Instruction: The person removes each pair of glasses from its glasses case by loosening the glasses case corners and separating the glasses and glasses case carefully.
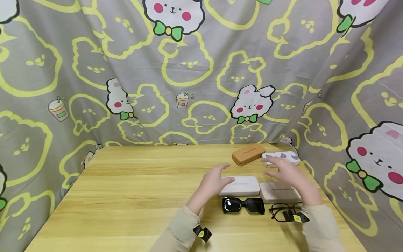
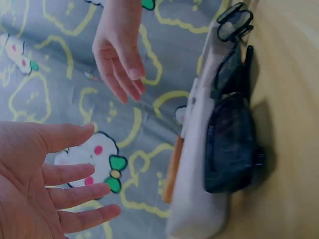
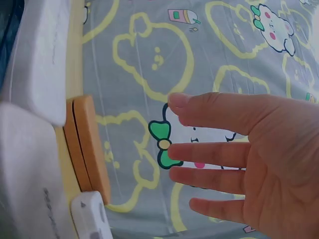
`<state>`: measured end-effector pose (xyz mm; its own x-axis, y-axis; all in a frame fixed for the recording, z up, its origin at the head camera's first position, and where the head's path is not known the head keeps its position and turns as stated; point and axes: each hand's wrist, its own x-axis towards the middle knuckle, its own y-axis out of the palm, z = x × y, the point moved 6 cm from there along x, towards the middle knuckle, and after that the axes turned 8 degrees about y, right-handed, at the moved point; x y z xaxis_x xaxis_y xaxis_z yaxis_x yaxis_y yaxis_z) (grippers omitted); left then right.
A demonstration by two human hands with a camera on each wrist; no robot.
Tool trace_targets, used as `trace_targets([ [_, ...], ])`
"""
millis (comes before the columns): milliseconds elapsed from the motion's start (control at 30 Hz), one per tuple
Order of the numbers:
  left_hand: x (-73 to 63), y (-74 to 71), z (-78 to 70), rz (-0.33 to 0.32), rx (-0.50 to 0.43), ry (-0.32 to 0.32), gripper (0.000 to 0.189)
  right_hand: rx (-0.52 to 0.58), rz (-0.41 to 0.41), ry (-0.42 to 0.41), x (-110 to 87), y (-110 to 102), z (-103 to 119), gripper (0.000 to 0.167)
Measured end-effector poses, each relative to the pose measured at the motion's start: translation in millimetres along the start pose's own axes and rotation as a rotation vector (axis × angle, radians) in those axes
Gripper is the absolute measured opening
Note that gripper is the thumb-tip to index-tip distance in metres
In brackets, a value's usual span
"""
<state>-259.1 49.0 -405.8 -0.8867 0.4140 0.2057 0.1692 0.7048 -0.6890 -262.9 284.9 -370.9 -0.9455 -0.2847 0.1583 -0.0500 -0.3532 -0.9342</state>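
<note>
My left hand (image 1: 214,181) hovers by the left end of a white glasses case (image 1: 244,186), fingers spread and holding nothing. Further right, my right hand (image 1: 284,172) is in the air above a second pale glasses case (image 1: 277,192), its fingers apart and also holding nothing. Black thick-framed sunglasses (image 1: 243,205) lie in front of the white case. Thin-framed eyeglasses (image 1: 278,212) lie in front of the second case, partly hidden by the right wrist. In the left wrist view the palm of my left hand (image 2: 55,179) shows; the right wrist view shows my right palm (image 3: 279,159).
An orange-brown glasses case (image 1: 248,154) sits at the back of the wooden table (image 1: 126,196). Beside it is a white patterned case (image 1: 288,157), partly behind the right hand. A grey curtain (image 1: 141,70) with cartoon prints hangs behind and along the sides.
</note>
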Motion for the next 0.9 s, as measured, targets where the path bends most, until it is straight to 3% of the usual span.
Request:
trace_targets([
  [267, 22.9, -2.9, -31.4, 0.032, 0.250, 0.112, 0.055, -0.084, -0.007, 0.046, 1.5, -23.7, -18.5, 0.052],
  [500, 43.9, 4.0, -53.5, 0.043, 0.345, 0.176, 0.060, -0.147, 0.034, 0.113, 8.9, -44.9, -39.4, 0.062],
  [767, 71.4, 18.0, -56.8, 0.046, 0.412, 0.159, 0.062, -0.131, 0.059, 0.079, 21.4, -50.2, -68.0, 0.067],
  [900, 88.7, 23.0, -53.9, 0.022, 0.407, 0.156, 0.063, -0.133, 0.081, 0.105, 27.1, -48.9, -86.3, 0.072],
])
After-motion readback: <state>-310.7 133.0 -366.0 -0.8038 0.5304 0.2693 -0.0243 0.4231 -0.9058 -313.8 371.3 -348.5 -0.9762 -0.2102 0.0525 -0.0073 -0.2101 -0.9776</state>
